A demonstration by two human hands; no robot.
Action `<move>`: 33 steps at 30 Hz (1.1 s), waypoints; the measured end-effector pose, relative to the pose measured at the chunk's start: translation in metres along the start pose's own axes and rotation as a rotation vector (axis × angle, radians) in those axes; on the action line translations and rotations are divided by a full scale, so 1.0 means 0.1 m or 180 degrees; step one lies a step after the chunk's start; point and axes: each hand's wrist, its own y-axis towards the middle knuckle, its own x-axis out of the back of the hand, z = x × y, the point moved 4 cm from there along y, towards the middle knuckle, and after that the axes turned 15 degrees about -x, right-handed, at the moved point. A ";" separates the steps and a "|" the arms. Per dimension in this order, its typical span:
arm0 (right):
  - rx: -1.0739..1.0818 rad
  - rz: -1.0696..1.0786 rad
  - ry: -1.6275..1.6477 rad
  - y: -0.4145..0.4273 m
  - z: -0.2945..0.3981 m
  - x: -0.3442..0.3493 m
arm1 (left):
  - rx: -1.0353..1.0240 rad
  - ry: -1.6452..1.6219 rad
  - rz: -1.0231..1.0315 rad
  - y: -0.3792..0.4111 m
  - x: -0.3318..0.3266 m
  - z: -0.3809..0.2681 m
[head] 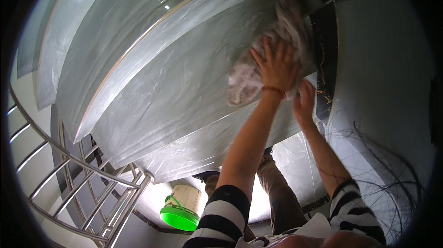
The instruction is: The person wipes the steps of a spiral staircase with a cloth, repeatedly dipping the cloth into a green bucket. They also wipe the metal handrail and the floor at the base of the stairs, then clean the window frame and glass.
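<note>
My left hand (pixel 279 66) presses down on a greyish-pink cloth (pixel 244 83), its fingers spread over the fabric. The cloth lies on the tread of a grey marble-look stair step (pixel 180 85), close to the wall side, and its far end is blurred. Just below and to the right, my right hand (pixel 304 104) is at the step's front edge beside the cloth. Its fingers are bent, and whether they pinch the cloth's edge is hidden. A red bracelet (pixel 274 90) circles my left wrist.
More steps (pixel 121 9) rise beyond. A black skirting (pixel 325 64) with gold veins runs along the right-hand wall (pixel 380 57). At left stands a stainless-steel railing (pixel 69 154). A bucket (pixel 183 201) with a bright green rim and handle is below, left of my legs (pixel 282 196).
</note>
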 end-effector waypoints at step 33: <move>0.3023 0.0446 -0.0650 0.04 5.74 -2.53 | 0.4161 0.1367 -0.0590 -6.30 3.05 4.78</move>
